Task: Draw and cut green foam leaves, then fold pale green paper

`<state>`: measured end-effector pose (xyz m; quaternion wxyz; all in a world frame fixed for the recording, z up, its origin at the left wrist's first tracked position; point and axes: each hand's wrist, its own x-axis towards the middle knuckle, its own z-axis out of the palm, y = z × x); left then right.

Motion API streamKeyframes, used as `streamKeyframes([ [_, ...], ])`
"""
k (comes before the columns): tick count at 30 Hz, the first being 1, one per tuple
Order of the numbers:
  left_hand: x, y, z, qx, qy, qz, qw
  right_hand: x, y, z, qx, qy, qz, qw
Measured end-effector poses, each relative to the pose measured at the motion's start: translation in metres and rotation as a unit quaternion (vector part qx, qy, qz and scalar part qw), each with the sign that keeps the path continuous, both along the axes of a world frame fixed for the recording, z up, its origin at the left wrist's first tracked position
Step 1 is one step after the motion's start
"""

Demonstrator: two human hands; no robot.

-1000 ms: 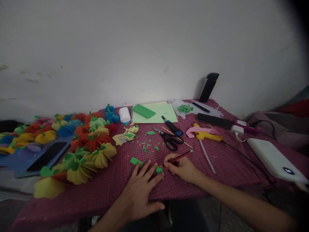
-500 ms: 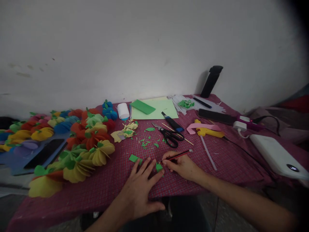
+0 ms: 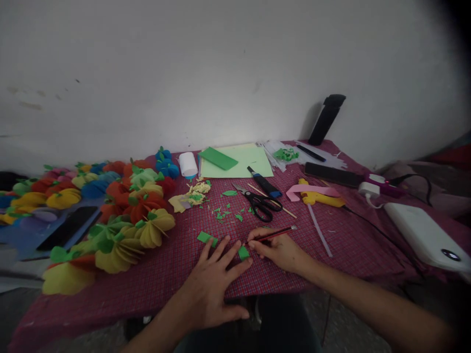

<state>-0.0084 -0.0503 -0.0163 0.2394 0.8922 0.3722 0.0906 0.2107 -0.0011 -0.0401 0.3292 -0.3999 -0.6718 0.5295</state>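
Note:
My right hand (image 3: 281,252) is closed round a red and black pencil (image 3: 274,235), its tip down by a small piece of green paper (image 3: 243,252). My left hand (image 3: 217,282) lies with fingers spread, the fingertips pressing on the table at that piece's left edge. Part of the piece is hidden under the fingers. A second green paper strip (image 3: 206,238) lies just beyond the left fingertips. Farther off are a cut green leaf (image 3: 229,193), small green scraps (image 3: 221,214) and black-handled scissors (image 3: 262,203).
Many colourful paper pumpkins (image 3: 119,252) crowd the left side. At the back lie pale green sheets (image 3: 243,164) and a white roll (image 3: 188,164). To the right are a utility knife (image 3: 264,182), a yellow glue gun (image 3: 324,199) with its cord, and a white power bank (image 3: 427,238).
The view has shifted slightly. Both hands stay in nearly the same place, the left still spread by the green paper and the right still holding the pencil to it.

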Motion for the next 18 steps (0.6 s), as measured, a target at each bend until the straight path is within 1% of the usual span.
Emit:
streamKeyframes([
  [6,-0.0024,0.0025,0.0024,-0.013,-0.012,-0.015,1.000,0.0006,0.0008,0.0026,0.012,-0.012,0.008,1.000],
  [12,-0.0027,0.0025,0.0023,0.000,-0.006,-0.024,1.000,0.0030,0.0005,0.0046,0.024,-0.010,0.015,1.000],
  [15,-0.0034,0.0026,0.0008,0.010,0.010,-0.026,1.000,0.0037,0.0008,0.0063,0.022,-0.004,0.027,0.999],
  [18,-0.0037,0.0028,-0.0001,0.027,0.051,-0.036,0.998,0.0035,0.0017,0.0067,0.010,0.000,0.036,0.999],
])
